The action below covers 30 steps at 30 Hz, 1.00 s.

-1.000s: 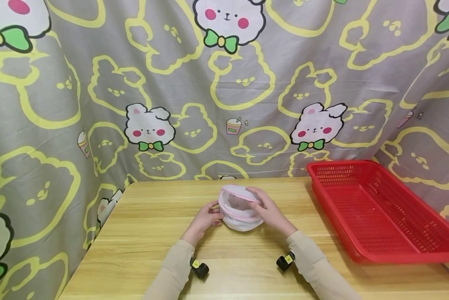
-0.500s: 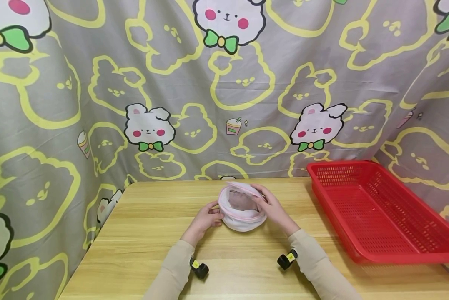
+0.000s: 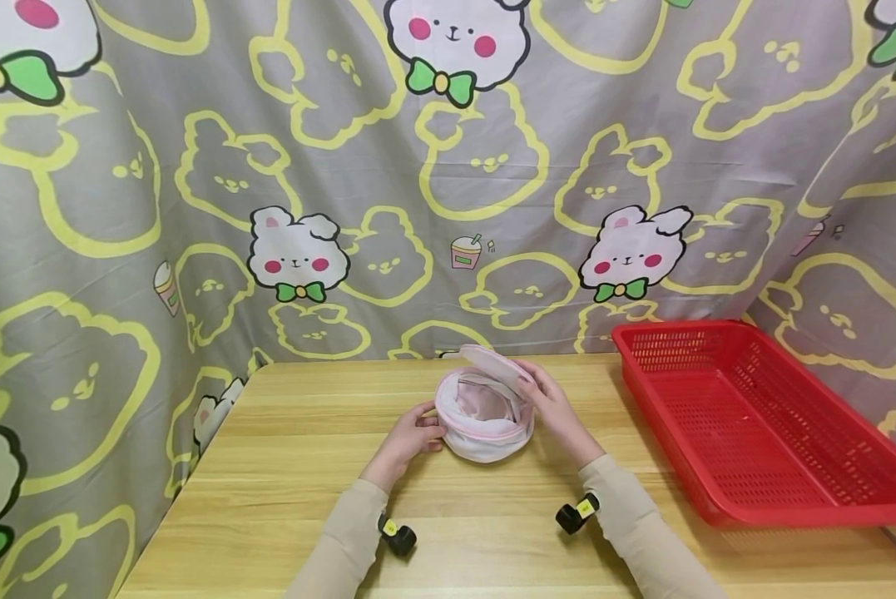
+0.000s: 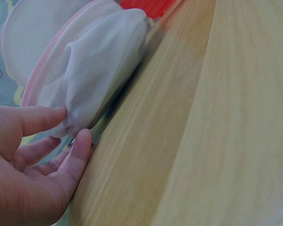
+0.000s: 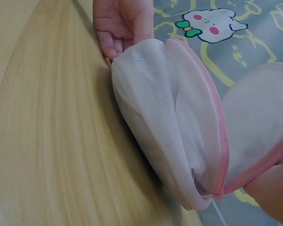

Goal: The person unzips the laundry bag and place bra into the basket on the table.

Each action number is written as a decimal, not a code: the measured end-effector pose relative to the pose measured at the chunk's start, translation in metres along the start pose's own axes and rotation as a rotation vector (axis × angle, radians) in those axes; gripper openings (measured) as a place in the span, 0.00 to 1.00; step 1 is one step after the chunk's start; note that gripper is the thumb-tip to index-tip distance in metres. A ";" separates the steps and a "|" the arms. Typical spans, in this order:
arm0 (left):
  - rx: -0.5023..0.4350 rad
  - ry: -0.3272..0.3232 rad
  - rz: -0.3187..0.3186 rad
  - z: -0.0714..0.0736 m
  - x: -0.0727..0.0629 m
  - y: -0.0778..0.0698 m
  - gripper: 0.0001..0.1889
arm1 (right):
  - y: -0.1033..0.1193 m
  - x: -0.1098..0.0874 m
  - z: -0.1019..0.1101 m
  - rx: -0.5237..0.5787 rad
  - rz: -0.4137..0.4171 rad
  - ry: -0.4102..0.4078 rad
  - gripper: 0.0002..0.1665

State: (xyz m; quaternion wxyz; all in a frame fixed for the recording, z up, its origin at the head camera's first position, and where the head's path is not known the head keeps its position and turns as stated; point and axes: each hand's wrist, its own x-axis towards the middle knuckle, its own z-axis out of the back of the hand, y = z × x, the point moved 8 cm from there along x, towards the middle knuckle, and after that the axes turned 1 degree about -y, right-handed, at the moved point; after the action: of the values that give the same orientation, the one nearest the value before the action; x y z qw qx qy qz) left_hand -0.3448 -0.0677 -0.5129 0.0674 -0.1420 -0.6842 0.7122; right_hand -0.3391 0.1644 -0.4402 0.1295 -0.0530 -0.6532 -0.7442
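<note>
A round white mesh laundry bag (image 3: pixel 485 448) with a pink zipper edge stands on the table, its top unzipped and gaping. My left hand (image 3: pixel 408 438) holds its left side; in the left wrist view the thumb and a finger pinch the mesh wall (image 4: pixel 101 61) low down. At the other side my right hand (image 3: pixel 556 412) grips the pink rim of the lid (image 3: pixel 492 362), which is tilted up and away from the opening. The right wrist view shows the raised lid (image 5: pixel 259 108) hinged to the bag near that hand, which is mostly cut off at the frame edge.
A red perforated plastic basket (image 3: pixel 762 433) stands on the right of the wooden table (image 3: pixel 283 474). A grey curtain (image 3: pixel 388 166) with cartoon bears hangs behind and at both sides. Small black cameras (image 3: pixel 398 537) are strapped to both wrists.
My right hand has swung the lid upward and to the right, widening the bag's opening and baring its inside. The left hand has stayed at the bag's left side.
</note>
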 end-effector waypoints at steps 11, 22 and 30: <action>0.011 -0.045 0.064 0.001 0.004 0.004 0.32 | -0.006 0.001 0.009 0.149 -0.111 -0.101 0.26; 0.006 -0.047 0.061 0.001 0.005 0.005 0.32 | -0.011 0.001 0.014 0.327 -0.137 -0.128 0.28; 0.007 -0.048 0.070 0.001 0.006 0.008 0.32 | -0.016 0.003 0.018 0.460 -0.144 -0.138 0.30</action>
State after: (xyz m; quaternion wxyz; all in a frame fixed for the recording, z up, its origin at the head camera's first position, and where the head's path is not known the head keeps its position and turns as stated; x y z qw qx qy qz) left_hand -0.3505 -0.0676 -0.5215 0.0263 -0.1485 -0.6776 0.7198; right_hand -0.3481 0.1838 -0.4520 0.0397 -0.0262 -0.8147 -0.5780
